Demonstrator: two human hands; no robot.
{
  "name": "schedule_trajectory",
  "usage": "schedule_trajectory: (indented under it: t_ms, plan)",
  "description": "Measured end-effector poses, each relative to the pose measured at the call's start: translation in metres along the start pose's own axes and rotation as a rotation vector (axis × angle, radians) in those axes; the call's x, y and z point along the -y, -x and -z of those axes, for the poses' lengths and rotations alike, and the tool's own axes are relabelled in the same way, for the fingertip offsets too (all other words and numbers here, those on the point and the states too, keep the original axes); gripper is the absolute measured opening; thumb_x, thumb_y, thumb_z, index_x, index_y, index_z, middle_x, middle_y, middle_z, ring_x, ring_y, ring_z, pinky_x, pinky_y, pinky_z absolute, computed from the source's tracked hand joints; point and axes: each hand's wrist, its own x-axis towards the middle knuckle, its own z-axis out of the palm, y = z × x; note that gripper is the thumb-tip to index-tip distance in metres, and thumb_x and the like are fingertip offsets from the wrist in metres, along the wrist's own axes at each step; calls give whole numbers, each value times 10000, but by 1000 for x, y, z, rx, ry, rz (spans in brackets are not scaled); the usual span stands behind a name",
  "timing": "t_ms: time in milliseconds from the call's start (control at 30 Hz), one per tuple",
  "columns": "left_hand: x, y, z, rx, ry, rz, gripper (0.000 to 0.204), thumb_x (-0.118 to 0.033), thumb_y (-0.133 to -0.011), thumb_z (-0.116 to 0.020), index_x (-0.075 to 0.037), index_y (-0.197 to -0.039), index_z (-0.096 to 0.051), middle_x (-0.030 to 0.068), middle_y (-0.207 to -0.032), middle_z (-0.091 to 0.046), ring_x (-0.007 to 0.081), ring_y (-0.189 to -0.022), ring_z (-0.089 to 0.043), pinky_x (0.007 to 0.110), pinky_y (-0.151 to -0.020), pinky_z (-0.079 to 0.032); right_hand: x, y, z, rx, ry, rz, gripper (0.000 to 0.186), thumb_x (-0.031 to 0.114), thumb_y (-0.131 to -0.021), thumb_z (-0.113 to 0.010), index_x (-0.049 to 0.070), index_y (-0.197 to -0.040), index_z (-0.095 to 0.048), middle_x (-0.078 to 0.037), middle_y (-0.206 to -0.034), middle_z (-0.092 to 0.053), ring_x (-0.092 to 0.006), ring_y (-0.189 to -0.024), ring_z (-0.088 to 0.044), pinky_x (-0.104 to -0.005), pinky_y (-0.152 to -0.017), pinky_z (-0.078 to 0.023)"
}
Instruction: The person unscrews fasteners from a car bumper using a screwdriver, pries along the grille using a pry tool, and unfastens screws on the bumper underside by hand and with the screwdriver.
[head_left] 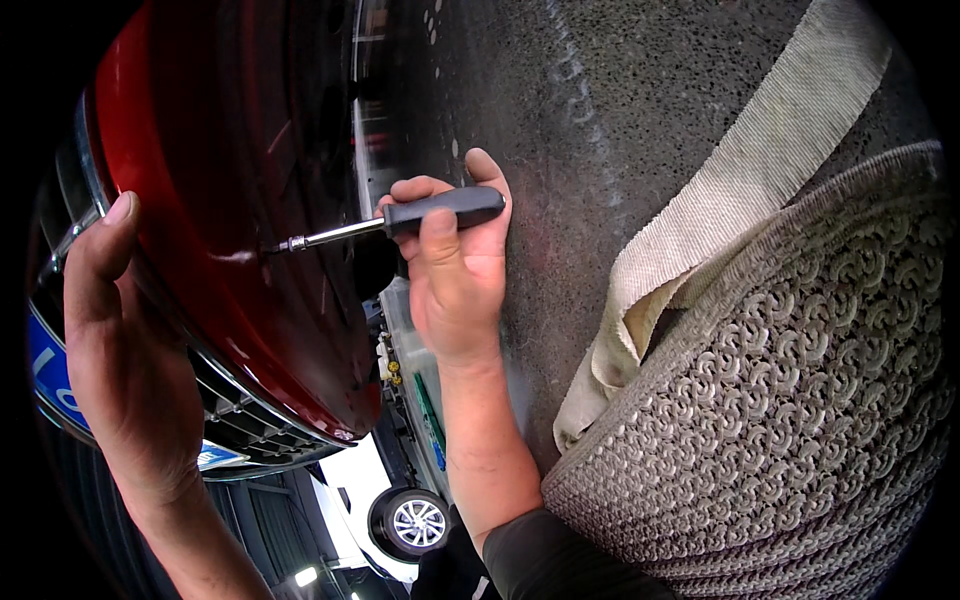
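Observation:
My right hand (455, 270) is closed round the dark grey handle of a nut driver (345, 233). Its bright shaft ends in a small socket, which reaches to the lower face of a glossy red car bumper (230, 300). Whether a fastener sits in the socket is too small to tell. My left hand (135, 380) rests at the bumper's edge by the grille (240, 405), holding no tool. Its thumb or finger lies extended against the red paint, while the other fingers are mostly hidden.
At the right, a knobbly grey-beige mat (760, 400) lies on the dark speckled floor (540, 120), with a pale woven strap (730, 170) beside it. A white car with a silver wheel (417, 522) stands in the background. A blue plate (55, 370) shows beyond my left hand.

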Motion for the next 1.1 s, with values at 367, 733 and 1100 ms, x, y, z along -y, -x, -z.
schedule_trajectory:
  t_ms: [367, 733, 1100]
  plan:
    - [-1, 0, -3, 14, -2, 12, 606, -504, -1060, -493, -165, -1560, -448, 84, -1589, -442, 272, -1508, -376, 497, -1231, -335, -1, 0, 9, 0, -76, -71, 455, 168, -1042, -651, 99, -1401, -380, -177, -1237, -664, -235, -1090, -676, -377, -1000, -541]
    - [0, 1, 1, 33, 18, -5, 586, -496, -1073, -467, -174, -1562, -445, 101, -1583, -454, 285, -1506, -388, 514, -1227, -350, 4, 3, -6, -126, 41, -63, 422, 208, -1019, -698, 68, -1325, -443, -176, -1138, -711, -172, -928, -707, -310, -855, -592]
    - [-4, 2, -10, -4, -47, 21, 504, -439, -1116, -379, -208, -1557, -457, 114, -1568, -476, 284, -1492, -414, 522, -1216, -361, 3, 2, -5, -179, 80, -36, 324, 263, -972, -769, 78, -1086, -529, -90, -952, -698, -105, -768, -660, -278, -725, -569]
